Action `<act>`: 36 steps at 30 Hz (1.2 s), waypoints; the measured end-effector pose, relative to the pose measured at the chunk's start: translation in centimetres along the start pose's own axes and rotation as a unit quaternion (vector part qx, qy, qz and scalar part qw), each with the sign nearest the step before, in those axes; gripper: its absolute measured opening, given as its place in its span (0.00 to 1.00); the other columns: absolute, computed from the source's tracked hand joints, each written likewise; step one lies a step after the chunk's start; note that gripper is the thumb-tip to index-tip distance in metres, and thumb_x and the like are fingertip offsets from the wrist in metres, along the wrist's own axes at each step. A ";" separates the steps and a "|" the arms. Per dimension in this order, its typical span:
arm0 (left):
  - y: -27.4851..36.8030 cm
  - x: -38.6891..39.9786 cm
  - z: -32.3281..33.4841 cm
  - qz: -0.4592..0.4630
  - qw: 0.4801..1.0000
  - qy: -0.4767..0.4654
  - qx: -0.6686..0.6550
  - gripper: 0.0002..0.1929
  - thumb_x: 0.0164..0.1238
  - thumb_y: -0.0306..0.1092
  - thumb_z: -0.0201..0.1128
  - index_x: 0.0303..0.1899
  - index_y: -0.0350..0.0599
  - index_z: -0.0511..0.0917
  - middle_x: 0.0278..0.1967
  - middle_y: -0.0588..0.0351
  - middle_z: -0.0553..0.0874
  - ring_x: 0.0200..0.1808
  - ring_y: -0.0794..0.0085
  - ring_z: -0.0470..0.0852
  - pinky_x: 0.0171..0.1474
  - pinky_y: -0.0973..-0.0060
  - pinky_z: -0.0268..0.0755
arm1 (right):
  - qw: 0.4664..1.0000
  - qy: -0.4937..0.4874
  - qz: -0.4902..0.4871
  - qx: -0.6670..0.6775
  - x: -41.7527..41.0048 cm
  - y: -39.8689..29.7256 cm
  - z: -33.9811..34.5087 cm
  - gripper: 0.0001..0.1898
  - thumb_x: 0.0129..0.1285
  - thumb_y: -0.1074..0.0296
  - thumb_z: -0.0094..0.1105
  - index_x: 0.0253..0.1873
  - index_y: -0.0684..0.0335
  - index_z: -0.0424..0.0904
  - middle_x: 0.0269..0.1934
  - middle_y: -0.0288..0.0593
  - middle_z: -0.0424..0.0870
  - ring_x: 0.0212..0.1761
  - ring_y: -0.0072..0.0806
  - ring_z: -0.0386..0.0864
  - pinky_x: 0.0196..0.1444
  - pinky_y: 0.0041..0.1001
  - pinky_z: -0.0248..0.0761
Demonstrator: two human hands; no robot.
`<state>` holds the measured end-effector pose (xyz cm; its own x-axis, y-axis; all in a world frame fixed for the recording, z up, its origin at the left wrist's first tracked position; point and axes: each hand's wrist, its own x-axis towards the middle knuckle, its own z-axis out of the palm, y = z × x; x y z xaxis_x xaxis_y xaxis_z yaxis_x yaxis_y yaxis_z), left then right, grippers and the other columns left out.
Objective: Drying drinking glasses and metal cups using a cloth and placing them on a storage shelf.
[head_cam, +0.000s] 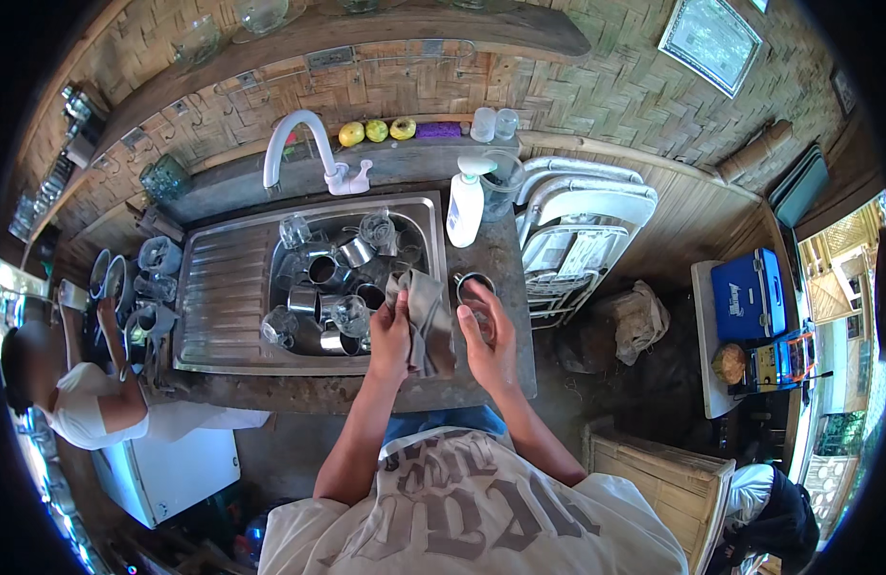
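A crumpled grey cloth (423, 305) hangs from my left hand (390, 338), gripped between thumb and fingers at the sink's right edge. My right hand (492, 345) is over the counter just right of the cloth, its fingers curved and thumb apart. A metal mug (462, 290) stands at its fingertips, partly covered by them. Something see-through, perhaps a glass, shows between thumb and fingers, but whether the hand grips it is unclear. In the steel sink basin (357, 205) lie several metal mugs (325, 269) and clear glass cups (349, 315), jumbled together.
A white faucet (299, 118) arches behind the sink. On the counter stand a white pump bottle (464, 208) and a clear container (502, 187). Folded white chairs (587, 208) lean at the right. Another person (98, 402) works at the left, near pans and a water-filled tub (160, 255).
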<state>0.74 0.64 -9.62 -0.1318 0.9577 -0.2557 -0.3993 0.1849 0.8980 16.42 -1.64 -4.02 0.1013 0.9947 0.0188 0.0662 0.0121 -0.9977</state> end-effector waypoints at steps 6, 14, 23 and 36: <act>-0.5 -1.9 3.4 -0.080 0.994 0.038 -0.067 0.32 0.82 0.62 0.41 0.58 0.38 0.78 0.50 0.53 0.84 0.50 0.68 0.83 0.56 0.70 0.76 | 0.984 -0.101 0.039 0.144 -1.6 2.6 2.7 0.37 0.79 0.54 0.48 0.81 0.67 0.41 0.78 0.52 0.53 0.80 0.36 0.51 0.78 0.32 0.46; 1.7 -3.6 3.0 -0.015 0.985 -0.111 0.131 0.36 0.82 0.62 0.37 0.65 0.34 0.72 0.58 0.52 0.81 0.61 0.68 0.77 0.67 0.71 0.66 | 0.951 -0.076 0.171 0.245 -2.1 3.0 0.6 0.25 0.82 0.55 0.43 0.72 0.68 0.64 0.64 0.41 0.73 0.65 0.22 0.68 0.69 0.25 0.58; 1.4 -1.9 3.1 0.092 0.964 -0.038 0.245 0.16 0.74 0.41 0.65 0.43 0.33 0.84 0.30 0.57 0.87 0.30 0.80 0.84 0.35 0.81 0.75 | 0.987 0.012 0.088 0.134 -0.2 1.8 -6.4 0.22 0.75 0.54 0.58 0.61 0.68 0.78 0.49 0.35 0.84 0.50 0.16 0.74 0.58 0.20 0.65; -2.4 7.6 4.0 0.193 0.795 -0.146 0.555 0.24 0.57 0.19 0.58 0.57 0.47 0.81 0.58 0.48 0.83 0.57 0.48 0.80 0.66 0.61 0.70 | 0.885 0.277 0.207 0.313 2.4 5.9 -8.3 0.27 0.76 0.53 0.54 0.73 0.61 0.68 0.67 0.41 0.74 0.66 0.33 0.73 0.67 0.34 0.66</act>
<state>4.31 8.32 -12.25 0.2320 0.9706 0.0646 0.6892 -0.2109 0.6932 25.29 -0.07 -9.30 0.4705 0.7268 -0.5004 -0.6348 -0.1151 -0.7640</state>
